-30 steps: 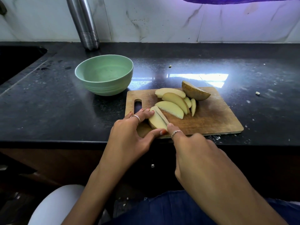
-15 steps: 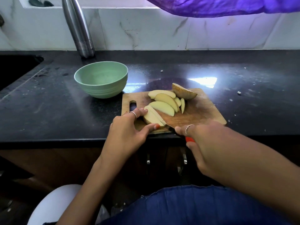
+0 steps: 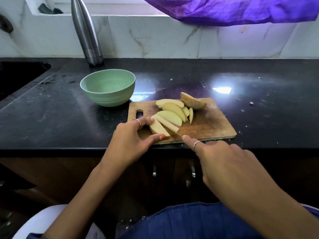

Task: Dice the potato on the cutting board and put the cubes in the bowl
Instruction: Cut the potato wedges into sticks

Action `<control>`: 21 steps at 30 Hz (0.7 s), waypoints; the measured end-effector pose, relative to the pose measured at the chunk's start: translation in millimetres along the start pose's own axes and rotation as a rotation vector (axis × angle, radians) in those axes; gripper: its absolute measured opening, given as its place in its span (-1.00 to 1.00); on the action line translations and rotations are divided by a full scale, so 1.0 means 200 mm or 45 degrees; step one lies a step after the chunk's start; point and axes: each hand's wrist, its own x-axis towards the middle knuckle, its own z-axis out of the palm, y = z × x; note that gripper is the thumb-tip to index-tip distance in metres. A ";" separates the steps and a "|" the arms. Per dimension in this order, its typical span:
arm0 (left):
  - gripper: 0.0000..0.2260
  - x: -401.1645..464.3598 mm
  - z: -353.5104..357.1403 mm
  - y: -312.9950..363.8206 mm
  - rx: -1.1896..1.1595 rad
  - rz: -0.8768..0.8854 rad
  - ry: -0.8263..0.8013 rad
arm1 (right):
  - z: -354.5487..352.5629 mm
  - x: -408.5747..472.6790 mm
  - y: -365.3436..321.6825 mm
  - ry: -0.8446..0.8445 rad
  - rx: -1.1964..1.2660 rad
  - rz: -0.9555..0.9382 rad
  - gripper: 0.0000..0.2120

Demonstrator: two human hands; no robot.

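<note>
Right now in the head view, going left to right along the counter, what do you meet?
Sink → green bowl → left hand holding a potato slice → cutting board → right hand at the board's near edge.

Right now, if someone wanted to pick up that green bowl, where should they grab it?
Probably by the rim on its near right side, coming from above. The green bowl stands upright and open, apparently empty, so fingers can hook over the edge. The rounded wall offers little to pinch, and that side faces the cutting board.
</note>
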 end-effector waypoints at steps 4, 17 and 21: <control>-0.50 0.01 -0.01 -0.01 0.003 -0.006 -0.014 | 0.00 0.00 0.10 0.018 0.258 0.053 -0.49; -0.33 -0.01 0.01 -0.05 -0.062 0.020 0.015 | 0.05 0.14 -0.01 0.234 0.622 -0.063 -0.71; -0.38 -0.01 0.03 -0.06 -0.057 0.033 0.033 | 0.07 0.17 -0.02 0.177 0.542 -0.057 -0.70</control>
